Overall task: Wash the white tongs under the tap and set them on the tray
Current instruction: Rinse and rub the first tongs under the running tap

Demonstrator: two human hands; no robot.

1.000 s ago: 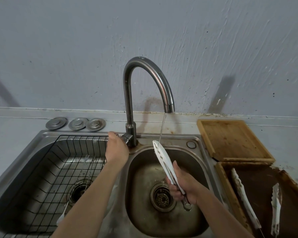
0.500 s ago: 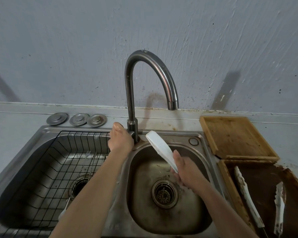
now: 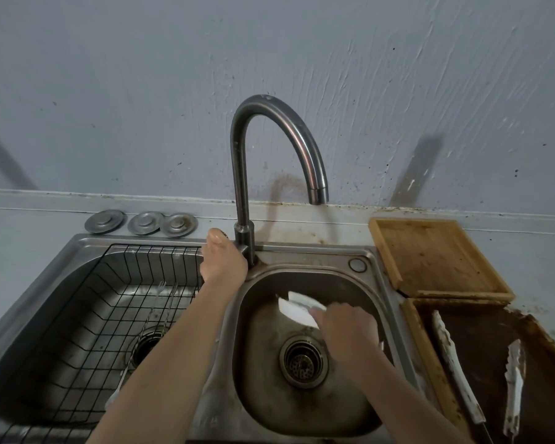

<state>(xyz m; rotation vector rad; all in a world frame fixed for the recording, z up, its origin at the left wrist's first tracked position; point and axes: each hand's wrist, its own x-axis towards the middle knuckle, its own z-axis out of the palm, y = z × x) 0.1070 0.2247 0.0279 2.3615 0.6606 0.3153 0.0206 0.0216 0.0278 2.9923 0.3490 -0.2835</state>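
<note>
Tongs: the white tongs (image 3: 298,307) are down inside the right sink bowl (image 3: 366,395), above the drain (image 3: 303,361), white ends pointing left, well below the spout.
Right hand: your right hand (image 3: 345,328) is wrapped around the handle end of the tongs, so only the white tips poke out on the left.
Left hand: your left hand (image 3: 223,262) is clamped on the lever at the base of the tap (image 3: 244,174), thumb sticking up.
Tap: no water visible coming from the spout, which curves over the right bowl.
Left bowl: a black wire rack (image 3: 87,302) sits in it with some thin metal utensils (image 3: 161,302); can't tell what they are.
Tabletop: three round metal sink plugs (image 3: 141,222) sit in a row behind the left bowl.
Tray: the dark tray (image 3: 539,334) on your right holds two other white tongs (image 3: 455,370), lying apart. A lighter wooden tray (image 3: 430,254) sits just behind it.
</note>
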